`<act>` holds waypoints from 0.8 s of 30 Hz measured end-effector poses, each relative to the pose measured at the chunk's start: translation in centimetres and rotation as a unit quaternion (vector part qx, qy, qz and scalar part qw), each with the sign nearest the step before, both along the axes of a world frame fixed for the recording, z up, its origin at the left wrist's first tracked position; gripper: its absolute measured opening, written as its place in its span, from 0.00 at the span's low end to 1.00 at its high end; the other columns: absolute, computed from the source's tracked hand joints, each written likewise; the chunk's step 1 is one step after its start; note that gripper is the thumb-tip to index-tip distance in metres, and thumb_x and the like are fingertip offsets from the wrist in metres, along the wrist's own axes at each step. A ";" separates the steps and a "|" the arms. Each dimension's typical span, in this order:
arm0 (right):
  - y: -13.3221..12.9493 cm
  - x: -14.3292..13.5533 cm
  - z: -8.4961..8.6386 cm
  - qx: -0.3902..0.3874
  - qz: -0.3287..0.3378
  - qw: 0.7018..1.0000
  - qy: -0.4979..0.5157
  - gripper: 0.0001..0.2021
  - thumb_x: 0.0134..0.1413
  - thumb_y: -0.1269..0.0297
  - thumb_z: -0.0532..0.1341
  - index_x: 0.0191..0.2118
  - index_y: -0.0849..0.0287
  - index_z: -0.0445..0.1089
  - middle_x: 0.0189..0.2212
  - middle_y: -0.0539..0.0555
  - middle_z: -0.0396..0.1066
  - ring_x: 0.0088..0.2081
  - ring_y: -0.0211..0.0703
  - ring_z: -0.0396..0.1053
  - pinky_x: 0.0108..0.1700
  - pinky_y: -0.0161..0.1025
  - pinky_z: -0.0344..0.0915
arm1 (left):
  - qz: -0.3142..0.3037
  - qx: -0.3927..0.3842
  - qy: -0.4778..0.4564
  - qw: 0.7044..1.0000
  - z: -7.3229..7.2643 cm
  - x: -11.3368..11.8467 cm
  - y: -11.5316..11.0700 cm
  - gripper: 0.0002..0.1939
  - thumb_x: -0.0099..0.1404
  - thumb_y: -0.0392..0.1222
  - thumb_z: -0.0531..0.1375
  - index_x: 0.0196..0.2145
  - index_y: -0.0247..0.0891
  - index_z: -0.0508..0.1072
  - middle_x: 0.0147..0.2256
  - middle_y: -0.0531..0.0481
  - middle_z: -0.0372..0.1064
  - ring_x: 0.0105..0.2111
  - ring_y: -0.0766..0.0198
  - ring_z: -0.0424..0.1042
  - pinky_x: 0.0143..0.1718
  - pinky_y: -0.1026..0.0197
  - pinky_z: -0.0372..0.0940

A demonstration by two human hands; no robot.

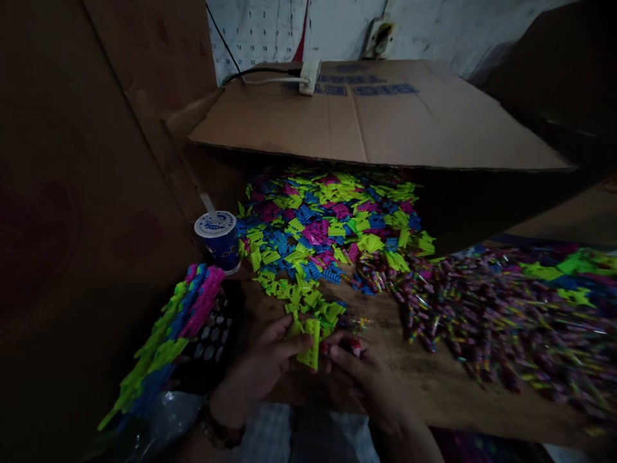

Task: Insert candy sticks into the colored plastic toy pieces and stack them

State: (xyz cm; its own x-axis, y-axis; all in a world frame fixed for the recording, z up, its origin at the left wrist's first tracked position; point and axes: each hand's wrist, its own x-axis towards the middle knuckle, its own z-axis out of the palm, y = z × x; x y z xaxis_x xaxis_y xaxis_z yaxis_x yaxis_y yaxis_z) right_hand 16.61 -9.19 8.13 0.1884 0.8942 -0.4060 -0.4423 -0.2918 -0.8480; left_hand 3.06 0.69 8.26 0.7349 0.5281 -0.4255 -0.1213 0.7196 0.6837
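Between the thumb and fingers of my left hand (263, 363) is a flat yellow-green plastic piece (312, 350) with holes, held upright. My right hand (369, 370) is closed just to its right, pinching a small red-tipped item (356, 347); its kind is hard to make out in the dim light. The two hands are close together over the front of the wooden table. Just beyond them are loose yellow-green pieces (308, 302), running back into a large heap of pink, blue and yellow-green plastic pieces (332, 218).
A cardboard flap (385, 122) overhangs the heap, with a power strip (309, 77) on top. On the left stand a blue lidded cup (219, 241) and stacked coloured plastic strips (159, 347) beside a dark keypad-like object (212, 341). Small wrapped tubes (482, 315) cover the right side.
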 end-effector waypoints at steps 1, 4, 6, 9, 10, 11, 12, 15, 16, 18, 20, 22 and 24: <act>0.0 0.0 0.0 0.005 -0.003 1.000 -0.007 0.16 0.44 0.52 0.67 0.27 0.62 0.68 0.19 0.47 0.66 0.16 0.25 0.46 0.16 0.26 0.41 | -0.011 0.003 -0.002 1.000 0.0 0.0 0.1 0.23 0.46 0.42 0.70 0.40 0.34 0.72 0.30 0.49 0.72 0.26 0.66 0.71 0.25 0.66 0.67; 0.1 0.0 0.0 0.039 -0.040 0.996 -0.063 0.15 0.41 0.55 0.69 0.29 0.61 0.69 0.23 0.50 0.70 0.22 0.32 0.61 0.23 0.29 0.57 | -0.030 0.001 -0.002 1.000 0.0 0.0 0.3 0.22 0.47 0.41 0.69 0.40 0.34 0.72 0.31 0.49 0.72 0.29 0.65 0.72 0.26 0.64 0.69; 0.0 0.0 0.0 0.048 -0.061 0.990 -0.116 0.14 0.41 0.55 0.68 0.31 0.59 0.69 0.25 0.50 0.70 0.27 0.36 0.65 0.29 0.31 0.62 | -0.034 -0.007 0.002 0.999 0.0 0.1 0.4 0.21 0.47 0.41 0.70 0.39 0.35 0.72 0.32 0.49 0.72 0.29 0.66 0.71 0.28 0.64 0.69; -0.4 0.0 0.3 0.040 -0.050 0.981 -0.183 0.14 0.45 0.54 0.66 0.33 0.58 0.68 0.25 0.49 0.69 0.28 0.37 0.66 0.30 0.32 0.63 | -0.048 -0.010 0.000 0.999 -0.1 0.4 0.4 0.21 0.46 0.42 0.70 0.39 0.35 0.73 0.32 0.49 0.72 0.28 0.67 0.71 0.30 0.63 0.69; -0.5 0.1 0.3 0.040 -0.042 0.980 -0.193 0.13 0.46 0.54 0.65 0.33 0.58 0.68 0.25 0.49 0.69 0.28 0.37 0.66 0.31 0.32 0.63 | -0.055 -0.007 -0.001 0.998 -0.1 0.5 0.4 0.21 0.46 0.42 0.70 0.39 0.35 0.73 0.32 0.49 0.72 0.28 0.67 0.71 0.30 0.63 0.69; -0.7 0.2 0.4 0.040 -0.036 0.978 -0.200 0.13 0.47 0.54 0.65 0.33 0.57 0.67 0.26 0.49 0.70 0.28 0.37 0.66 0.31 0.32 0.63 | -0.061 0.001 0.000 0.998 -0.2 0.5 0.4 0.21 0.46 0.42 0.70 0.39 0.35 0.73 0.32 0.49 0.73 0.28 0.66 0.71 0.30 0.63 0.68; -0.8 0.3 0.5 0.045 -0.032 0.977 -0.208 0.12 0.47 0.55 0.64 0.33 0.57 0.67 0.26 0.48 0.70 0.29 0.37 0.66 0.32 0.32 0.64 | -0.063 0.016 0.004 0.998 -0.3 0.6 0.4 0.21 0.47 0.42 0.69 0.39 0.35 0.73 0.32 0.49 0.73 0.29 0.65 0.71 0.31 0.64 0.68; -0.9 0.5 0.4 0.087 -0.022 0.958 -0.273 0.08 0.50 0.59 0.62 0.32 0.57 0.67 0.27 0.49 0.68 0.30 0.37 0.66 0.33 0.31 0.64 | -0.049 0.103 0.047 0.992 -0.7 0.6 0.2 0.19 0.49 0.43 0.67 0.39 0.35 0.74 0.34 0.48 0.74 0.36 0.60 0.72 0.36 0.63 0.66; -0.9 0.5 0.3 0.103 -0.014 0.947 -0.305 0.07 0.51 0.60 0.62 0.32 0.57 0.67 0.28 0.49 0.68 0.30 0.37 0.66 0.34 0.31 0.64 | -0.039 0.141 0.069 0.987 -0.9 0.6 0.1 0.19 0.49 0.44 0.67 0.39 0.35 0.74 0.34 0.48 0.74 0.38 0.58 0.72 0.38 0.62 0.66; -0.8 0.3 -0.2 0.123 0.000 0.926 -0.356 0.06 0.54 0.61 0.59 0.32 0.57 0.67 0.28 0.50 0.68 0.31 0.38 0.66 0.35 0.32 0.64 | -0.022 0.202 0.111 0.973 -1.3 0.8 -0.1 0.18 0.50 0.46 0.66 0.38 0.34 0.73 0.35 0.47 0.74 0.40 0.55 0.72 0.41 0.59 0.65; -0.7 0.0 -1.0 0.127 -0.014 0.913 -0.388 0.06 0.55 0.62 0.58 0.32 0.57 0.66 0.28 0.51 0.69 0.31 0.38 0.66 0.34 0.32 0.64 | -0.012 0.234 0.140 0.962 -1.8 1.0 -0.3 0.19 0.51 0.47 0.65 0.38 0.34 0.73 0.36 0.46 0.75 0.41 0.53 0.72 0.42 0.58 0.65; -0.7 -0.3 -2.1 0.120 -0.046 0.900 -0.417 0.06 0.56 0.61 0.57 0.32 0.57 0.66 0.26 0.50 0.68 0.29 0.38 0.66 0.32 0.31 0.64 | -0.012 0.267 0.161 0.950 -2.5 1.2 -0.3 0.19 0.53 0.48 0.63 0.40 0.34 0.72 0.38 0.45 0.75 0.42 0.53 0.72 0.42 0.57 0.65; -0.7 0.0 -3.4 0.113 -0.068 0.879 -0.458 0.07 0.57 0.61 0.56 0.34 0.57 0.67 0.26 0.51 0.69 0.27 0.39 0.67 0.29 0.31 0.64 | -0.014 0.347 0.183 0.920 -3.3 1.4 0.3 0.19 0.56 0.48 0.62 0.43 0.36 0.71 0.41 0.44 0.74 0.44 0.53 0.71 0.45 0.57 0.65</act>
State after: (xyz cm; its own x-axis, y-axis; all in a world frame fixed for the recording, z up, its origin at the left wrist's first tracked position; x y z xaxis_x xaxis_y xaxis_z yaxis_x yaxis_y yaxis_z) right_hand 16.59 -9.93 4.73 0.4543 0.8768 0.1576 0.4397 -0.0668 -0.8957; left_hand 4.45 1.01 4.96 0.6275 0.7484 -0.2148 0.2200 0.0942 0.9709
